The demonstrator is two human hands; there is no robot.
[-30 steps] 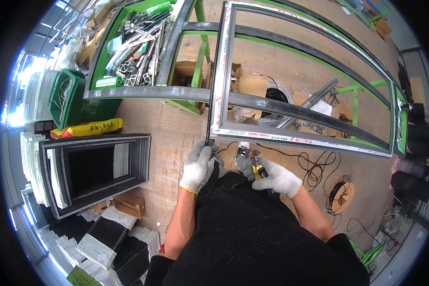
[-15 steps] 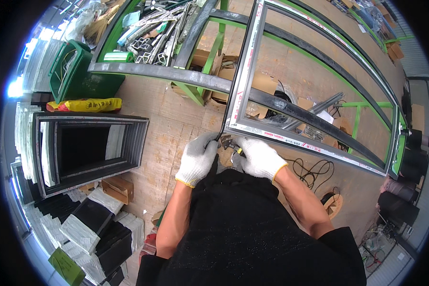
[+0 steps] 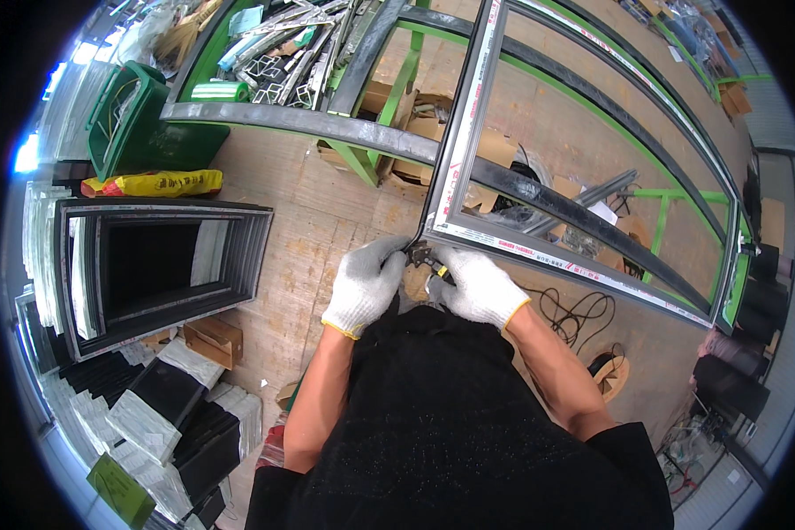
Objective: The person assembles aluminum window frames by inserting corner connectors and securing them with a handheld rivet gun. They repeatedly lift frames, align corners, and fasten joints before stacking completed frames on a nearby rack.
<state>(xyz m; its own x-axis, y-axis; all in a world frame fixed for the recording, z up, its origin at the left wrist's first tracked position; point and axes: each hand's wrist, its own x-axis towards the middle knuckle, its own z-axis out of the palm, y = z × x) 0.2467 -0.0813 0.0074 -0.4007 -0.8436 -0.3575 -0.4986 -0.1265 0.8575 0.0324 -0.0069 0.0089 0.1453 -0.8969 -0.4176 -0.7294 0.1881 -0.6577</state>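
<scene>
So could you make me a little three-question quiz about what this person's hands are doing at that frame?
1. True or false: both hands wear white knit gloves.
2. Which part of the window frame are the hands working at? A) its near corner B) its far right end C) the middle of the crossbar
3. What lies on the floor just right of the right hand?

Key:
1. True; the left hand and the right hand are both gloved.
2. A; both hands meet at the near corner, on a small dark tool.
3. A loose black cable.
</scene>
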